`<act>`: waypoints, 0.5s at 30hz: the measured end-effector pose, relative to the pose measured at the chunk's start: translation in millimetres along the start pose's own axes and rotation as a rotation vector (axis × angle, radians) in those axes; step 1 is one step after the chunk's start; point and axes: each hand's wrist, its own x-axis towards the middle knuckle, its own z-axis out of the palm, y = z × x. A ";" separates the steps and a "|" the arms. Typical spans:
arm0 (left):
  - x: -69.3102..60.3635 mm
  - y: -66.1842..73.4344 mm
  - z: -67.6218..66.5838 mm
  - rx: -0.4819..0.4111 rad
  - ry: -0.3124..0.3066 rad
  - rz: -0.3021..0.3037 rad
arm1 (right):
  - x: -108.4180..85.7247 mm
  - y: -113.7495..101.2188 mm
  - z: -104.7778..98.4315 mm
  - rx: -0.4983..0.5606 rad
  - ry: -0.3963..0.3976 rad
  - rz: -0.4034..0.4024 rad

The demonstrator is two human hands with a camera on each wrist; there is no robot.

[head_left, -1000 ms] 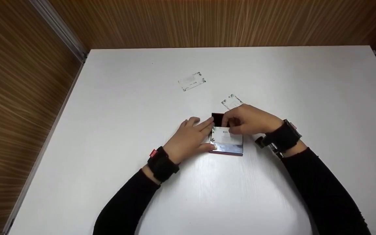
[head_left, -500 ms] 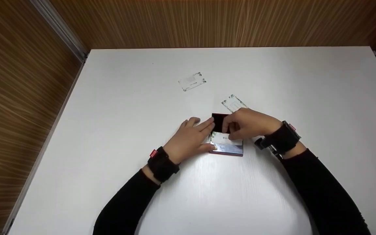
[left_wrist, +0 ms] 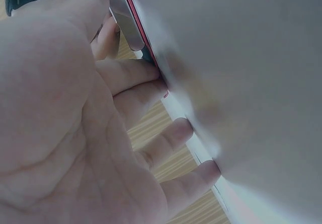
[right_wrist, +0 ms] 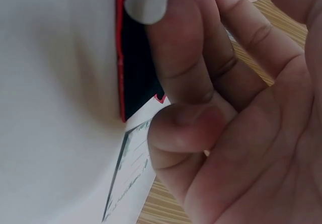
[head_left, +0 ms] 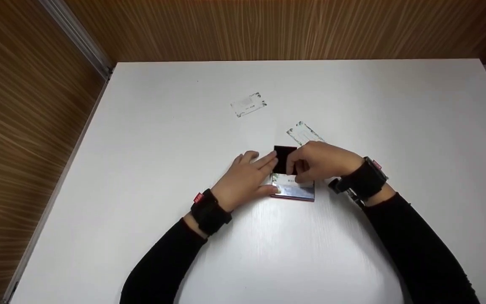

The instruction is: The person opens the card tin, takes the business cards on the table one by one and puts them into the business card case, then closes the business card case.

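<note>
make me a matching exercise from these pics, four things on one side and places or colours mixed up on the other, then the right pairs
Things
1. farthest card
2. middle card
3. nearest card
4. left wrist strap

Places, colours (head view)
a. black with a red tag
b. loose on the table, partly hidden by the right grip
c. in the open case, bordering its shiny strip
d. loose on the table, all four corners showing

Pairs: 1-d, 2-b, 3-c, 4-a
</note>
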 end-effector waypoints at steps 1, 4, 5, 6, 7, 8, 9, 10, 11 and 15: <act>-0.1 0.0 0.0 0.000 0.004 0.002 | 0.0 -0.2 0.0 -0.004 0.003 -0.005; -0.2 -0.3 -0.1 0.001 0.015 0.007 | 0.1 -0.9 0.1 -0.018 0.010 -0.021; -0.4 -0.3 -0.1 0.001 0.018 0.010 | 0.1 -1.0 0.0 -0.022 0.011 -0.024; -0.5 -0.5 -0.1 0.001 0.020 0.011 | 0.1 -1.2 -0.1 -0.025 0.012 -0.028; -0.5 -0.5 -0.1 0.001 0.022 0.012 | 0.1 -1.4 -0.2 -0.027 0.013 -0.031; -0.4 -0.7 -0.1 0.002 0.022 0.011 | 0.1 -1.4 -0.3 -0.027 0.012 -0.030; -0.2 -0.8 0.0 0.001 0.021 0.011 | 0.2 -1.4 -0.5 -0.028 0.011 -0.029; -0.2 -1.0 0.1 0.000 0.021 0.011 | 0.4 -1.2 -0.4 -0.031 0.011 -0.027; 0.0 -1.0 0.2 0.000 0.019 0.011 | 0.6 -1.2 -0.5 -0.034 0.011 -0.027; 1.0 -1.3 0.3 0.006 0.020 0.011 | 1.0 -1.6 -0.4 -0.042 0.009 -0.020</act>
